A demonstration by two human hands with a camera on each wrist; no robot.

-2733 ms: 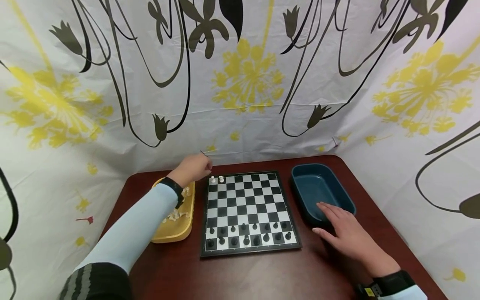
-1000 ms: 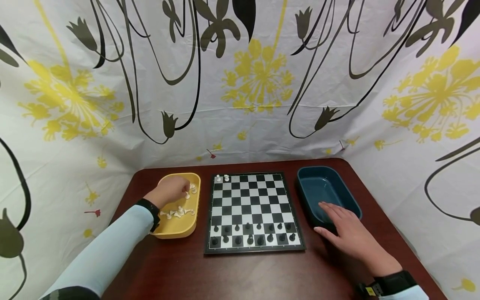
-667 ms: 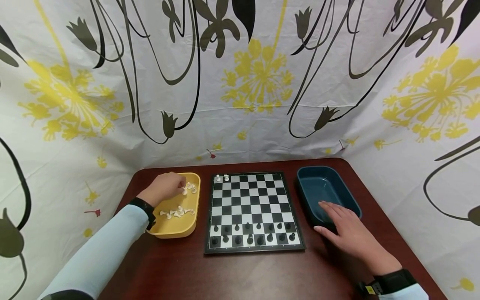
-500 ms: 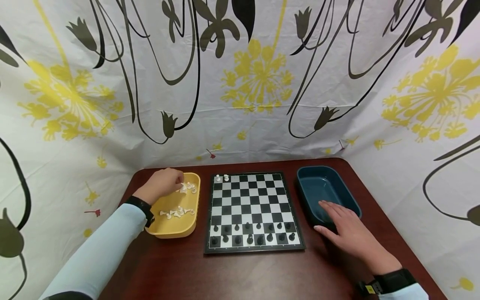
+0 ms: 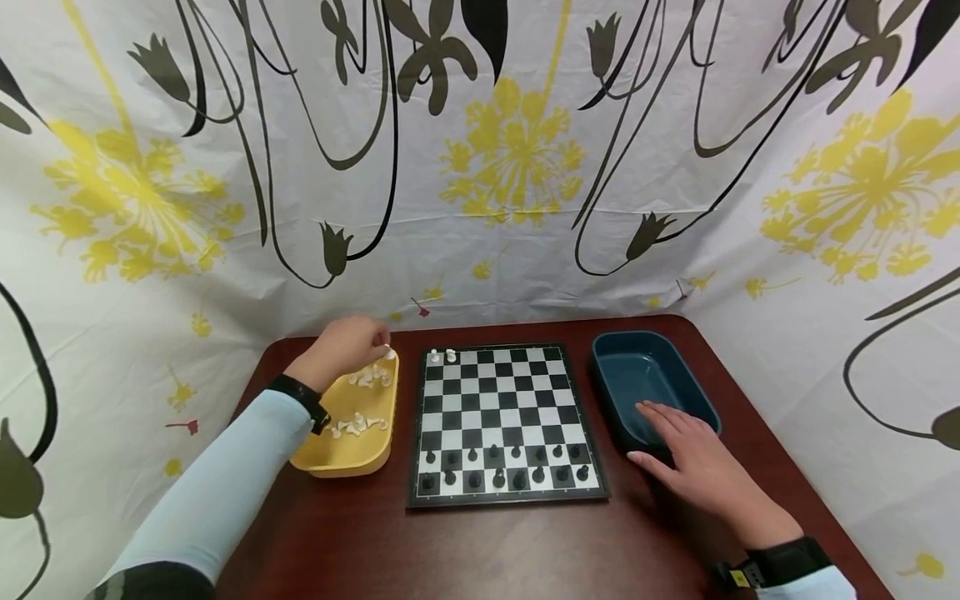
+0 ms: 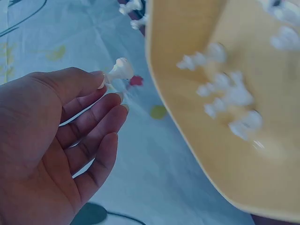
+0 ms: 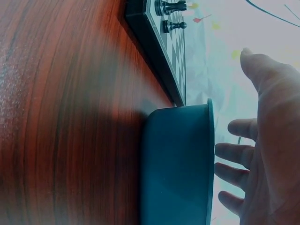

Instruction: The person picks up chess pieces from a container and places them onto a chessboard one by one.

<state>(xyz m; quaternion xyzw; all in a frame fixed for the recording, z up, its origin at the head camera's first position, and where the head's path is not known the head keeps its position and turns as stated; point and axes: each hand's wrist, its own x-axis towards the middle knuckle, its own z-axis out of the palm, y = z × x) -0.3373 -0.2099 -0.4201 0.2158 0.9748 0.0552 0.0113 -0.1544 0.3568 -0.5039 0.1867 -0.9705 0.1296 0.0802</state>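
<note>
My left hand (image 5: 345, 346) is over the far part of the yellow tray (image 5: 352, 463), thumb and fingertips pinching a white chess piece (image 6: 121, 69) by its narrow end. The wider base points away from the fingers in the left wrist view. Several other white pieces (image 5: 358, 424) lie in the tray below. To the right, the chessboard (image 5: 483, 396) bears two white pieces (image 5: 442, 356) at its far left corner. Rows of black pieces (image 5: 498, 477) stand along its near side. My right hand (image 5: 701, 462) has its fingers extended at the rim of the blue tray (image 5: 626, 367).
All of this stands on a dark red-brown wooden table (image 5: 510, 550). A white sheet (image 5: 517, 275) with flower prints hangs behind and at both sides, close to the table's far edge. Nothing lies in the blue tray.
From near the board's far left corner, my left hand went back into the yellow tray. It has since risen toward the tray's far right corner with a white chess piece. My right hand stays put.
</note>
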